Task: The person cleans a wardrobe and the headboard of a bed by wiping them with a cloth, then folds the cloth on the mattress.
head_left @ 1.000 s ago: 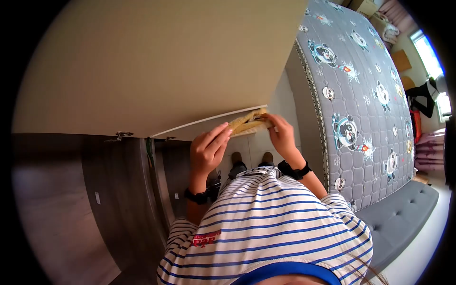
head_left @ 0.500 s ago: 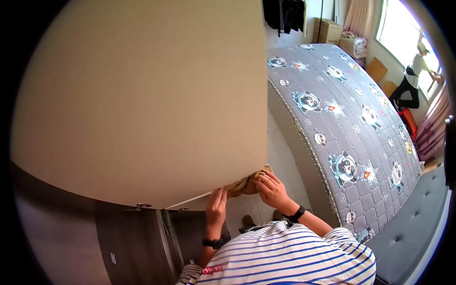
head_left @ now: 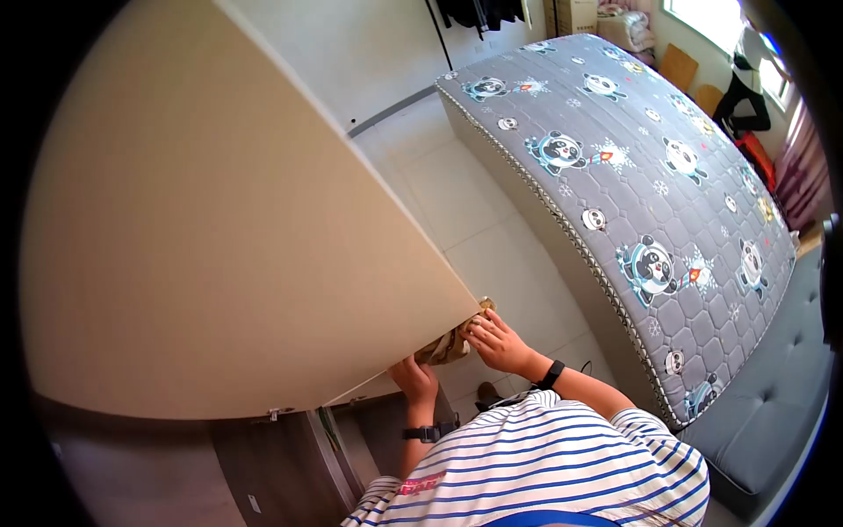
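A large beige cabinet door (head_left: 219, 237) swings out in front of me, its near edge running past my hands. A crumpled brown cloth (head_left: 446, 348) lies against that edge near the door's corner. My right hand (head_left: 502, 345) grips the cloth's right end, fingers bent over it by the corner. Just left of the cloth, my left hand (head_left: 414, 381) is closed at the door's edge and touches the cloth's left end; its fingertips are partly hidden. A metal hinge (head_left: 277, 413) shows on the door's edge, above the dark wood cabinet (head_left: 263, 465).
A bed with a grey panda-print mattress (head_left: 632, 184) stands to my right, with a grey tufted headboard (head_left: 764, 422) beside it. Tiled floor (head_left: 518, 272) runs between door and bed. Another person (head_left: 745, 92) is by the window. Dark clothes (head_left: 483, 13) hang at the back.
The door now slants across the view, showing more floor and wall behind it. My left hand has shifted slightly right and the cloth is bunched more tightly between my hands.
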### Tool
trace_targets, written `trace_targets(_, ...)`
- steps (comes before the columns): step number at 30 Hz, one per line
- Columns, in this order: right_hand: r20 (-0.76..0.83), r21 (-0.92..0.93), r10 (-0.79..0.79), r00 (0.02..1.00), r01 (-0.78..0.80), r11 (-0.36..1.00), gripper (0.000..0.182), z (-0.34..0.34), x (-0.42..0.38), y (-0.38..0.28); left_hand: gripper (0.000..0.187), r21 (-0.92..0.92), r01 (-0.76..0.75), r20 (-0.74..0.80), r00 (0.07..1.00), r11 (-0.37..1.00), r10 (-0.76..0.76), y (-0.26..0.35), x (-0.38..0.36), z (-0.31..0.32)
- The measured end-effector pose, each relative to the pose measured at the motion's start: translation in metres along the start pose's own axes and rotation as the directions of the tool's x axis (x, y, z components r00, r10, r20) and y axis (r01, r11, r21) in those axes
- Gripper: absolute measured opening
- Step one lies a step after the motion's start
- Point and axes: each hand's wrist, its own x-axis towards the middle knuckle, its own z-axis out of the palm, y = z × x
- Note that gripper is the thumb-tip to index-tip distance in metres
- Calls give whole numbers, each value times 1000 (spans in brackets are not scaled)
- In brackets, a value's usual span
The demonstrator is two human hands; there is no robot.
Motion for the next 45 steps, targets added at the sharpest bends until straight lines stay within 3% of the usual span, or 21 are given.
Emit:
trace_targets(2,-2,18,-11,1000,11,1000,44,-3,-4,2,41,104,-78,-221,970,992,100,-18,-14,31)
trace_targets(4,66,-11,-70,995,71,997,43,-12,-4,2,36,118,-62,-199,976,991,85,-11,2,36)
trace_targets(6,59,25,-83,995,81,996,43,-20,-11,13,39,133,-34,-359,930,990,80,-17,-5,51)
trace_targets(9,171,300,-275,946,216,929,45,-8,-43,43,46,136,-14,-337,940,991,60,-23,-13,49)
trace_targets(12,323,352,-332,886,213,911,46,11,-80,62,54,166,7,-329,943,986,48,-37,-27,49)
trace_targets(14,286,424,-403,869,262,867,47,10,-87,71,56,194,33,-339,940,980,36,-30,-24,61)
trace_targets(16,361,473,-442,821,247,846,47,21,-96,72,59,276,-7,-382,917,961,116,-14,-13,49)
trace_targets(18,250,532,-447,859,264,805,45,23,-90,76,59,290,33,-364,928,956,79,-31,-33,44)
trace_targets(20,396,575,-377,838,94,813,37,10,-74,96,65,246,168,-313,946,955,-85,-42,-55,54)
trace_targets(21,331,606,-345,878,83,791,27,4,-65,105,71,355,118,-319,948,928,1,-19,-35,46)
trace_targets(22,378,612,-328,866,33,790,21,8,-62,112,77,343,158,-346,938,926,-31,-9,-32,48)
trace_targets(24,371,632,-357,858,48,773,18,13,-53,129,75,265,257,-434,893,929,-123,3,-23,50)
trace_targets(25,270,660,-373,888,112,743,16,13,-44,138,76,338,311,-454,881,889,-135,23,-7,44)
trace_targets(32,256,835,-623,739,157,528,14,8,26,200,74,369,562,-564,768,740,-302,81,21,39)
trace_targets(33,301,839,-679,670,152,522,13,8,36,207,74,359,590,-564,755,723,-336,89,20,40)
trace_targets(34,338,844,-728,597,149,515,13,10,44,212,73,354,616,-558,743,704,-370,97,18,40)
trace_targets(38,364,881,-790,493,94,464,12,40,54,227,72,278,716,-459,685,641,-566,133,9,51)
trace_targets(40,331,894,-806,490,109,434,13,48,61,237,72,191,782,-350,619,594,-703,153,11,65)
trace_targets(43,578,807,-794,188,8,590,14,40,91,260,71,37,897,-92,442,441,-892,179,20,103)
trace_targets(44,570,815,-805,166,14,580,14,46,97,269,71,0,929,0,370,370,-929,183,25,117)
trace_targets(45,482,872,-831,276,-60,486,15,53,101,283,71,-28,954,89,299,298,-950,188,29,134)
